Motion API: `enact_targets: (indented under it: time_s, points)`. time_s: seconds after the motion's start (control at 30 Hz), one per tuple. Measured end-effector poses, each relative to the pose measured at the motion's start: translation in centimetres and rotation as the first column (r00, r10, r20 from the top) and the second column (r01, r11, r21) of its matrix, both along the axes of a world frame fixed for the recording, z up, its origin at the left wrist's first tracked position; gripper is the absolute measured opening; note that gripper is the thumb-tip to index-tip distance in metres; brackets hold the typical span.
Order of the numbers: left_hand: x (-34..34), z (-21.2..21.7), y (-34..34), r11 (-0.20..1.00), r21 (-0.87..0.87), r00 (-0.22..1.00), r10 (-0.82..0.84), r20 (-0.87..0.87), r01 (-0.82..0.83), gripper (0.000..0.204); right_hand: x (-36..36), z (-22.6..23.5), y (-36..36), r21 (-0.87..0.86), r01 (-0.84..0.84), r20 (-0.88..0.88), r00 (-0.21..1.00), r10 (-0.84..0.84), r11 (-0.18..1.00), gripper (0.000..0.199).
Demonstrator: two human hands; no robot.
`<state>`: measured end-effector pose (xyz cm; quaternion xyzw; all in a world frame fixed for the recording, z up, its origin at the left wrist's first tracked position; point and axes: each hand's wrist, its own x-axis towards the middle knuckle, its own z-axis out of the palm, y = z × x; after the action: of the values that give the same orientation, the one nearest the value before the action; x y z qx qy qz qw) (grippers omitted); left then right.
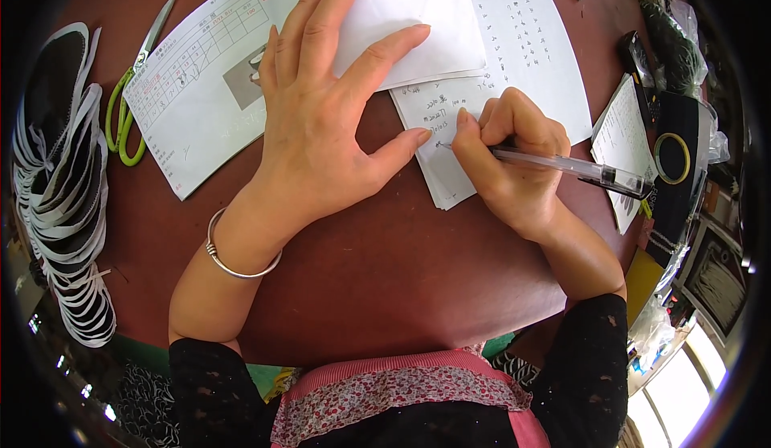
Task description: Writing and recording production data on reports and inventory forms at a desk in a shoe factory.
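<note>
My right hand (518, 159) is closed round a clear-barrelled pen (590, 171) with a dark cap end. The pen's tip rests at the handwriting on a small paper pad (440, 176). My left hand (321, 118), fingers spread, lies flat over white sheets (418, 6) above the pad, its thumb reaching toward the writing. Beneath those sheets, to the right, is a larger page (554, 70) with handwritten columns. Left of my left hand lies a printed form (201, 139) with a table and a grey picture partly covered by my fingers.
Scissors (128, 118) with green handles lie left of the form. A stack of black pieces with white edging (68, 191) lines the left edge of the brown table (361, 287). At the right are another written pad (622, 147), a yellow ring roll (672, 159) and plastic bags.
</note>
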<state>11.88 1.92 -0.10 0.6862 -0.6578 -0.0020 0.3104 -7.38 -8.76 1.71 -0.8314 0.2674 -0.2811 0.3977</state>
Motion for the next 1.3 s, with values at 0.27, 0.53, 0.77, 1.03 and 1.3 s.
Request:
enact_targets:
  time_s: [0.27, 0.53, 0.77, 1.03, 1.3]
  points:
    - [-0.9, 2.0, 0.7, 0.990, 0.142, 0.993, 0.039, -0.107, -0.024, 0.070, 0.0, -0.1, 0.0, -0.003, 0.018, 0.006, 1.000, -0.018, 1.000, 0.041]
    - [-0.9, 2.2, 0.7, 0.974, 0.224, 0.991, 0.042, -0.126, -0.013, 0.068, 0.1, 0.0, 0.1, -0.021, 0.027, 0.001, 1.000, -0.027, 0.999, 0.041]
    - [-1.2, 0.9, 0.6, 0.992, 0.107, 0.998, 0.060, 0.026, -0.062, 0.071, 0.1, -0.2, -0.1, -0.003, 0.013, 0.019, 1.000, -0.013, 1.000, 0.040]
    - [-0.6, 1.4, 0.6, 0.986, 0.151, 0.998, 0.060, 0.037, -0.065, 0.072, -0.8, 0.4, 0.1, 0.070, -0.016, -0.007, 1.000, 0.016, 0.997, 0.041]
    - [-0.7, 0.7, 0.4, 0.994, 0.100, 0.999, 0.048, 0.010, -0.049, 0.071, -0.7, 0.5, 0.3, 0.074, -0.035, -0.033, 0.999, 0.038, 0.997, 0.044]
